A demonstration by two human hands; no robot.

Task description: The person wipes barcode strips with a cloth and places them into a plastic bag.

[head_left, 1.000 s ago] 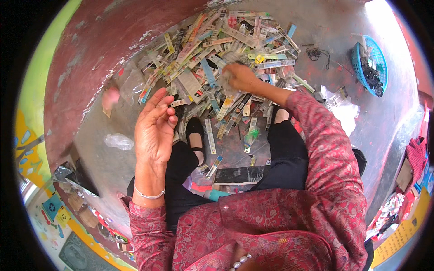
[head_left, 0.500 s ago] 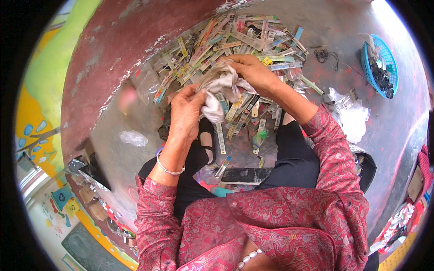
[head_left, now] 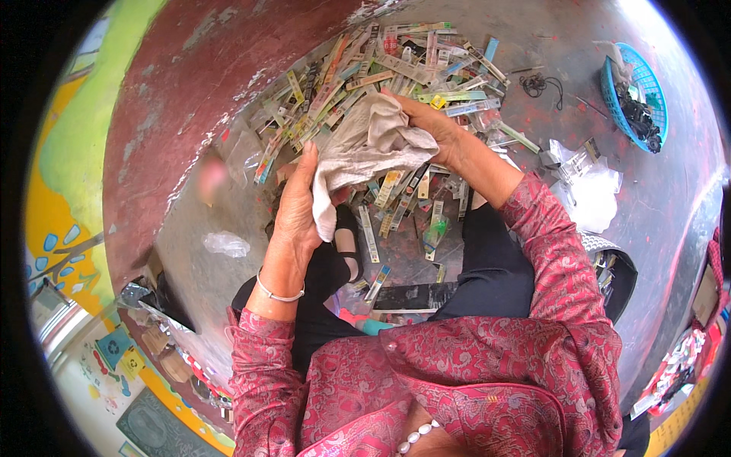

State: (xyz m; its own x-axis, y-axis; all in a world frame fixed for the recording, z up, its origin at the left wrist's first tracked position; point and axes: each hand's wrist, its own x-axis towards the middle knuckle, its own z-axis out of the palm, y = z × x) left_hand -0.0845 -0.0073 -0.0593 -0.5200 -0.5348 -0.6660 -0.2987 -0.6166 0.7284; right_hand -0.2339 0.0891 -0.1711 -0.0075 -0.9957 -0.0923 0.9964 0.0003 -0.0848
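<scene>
Objects on the Floor [head_left: 647,190]

The grey, red-flecked surface bears a broad heap of slim packets [head_left: 396,70]; to its right lie dark cord [head_left: 542,86], a blue basket [head_left: 649,76] and white plastic [head_left: 595,207]; lower left, crumpled clear plastic [head_left: 226,244].

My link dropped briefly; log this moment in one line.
left hand: touching pale cloth; right hand: holding pale cloth; strip pile: beyond hands; blue basket: far right

Grey floor [head_left: 647,198], maroon-and-green wall [head_left: 205,84]
</scene>
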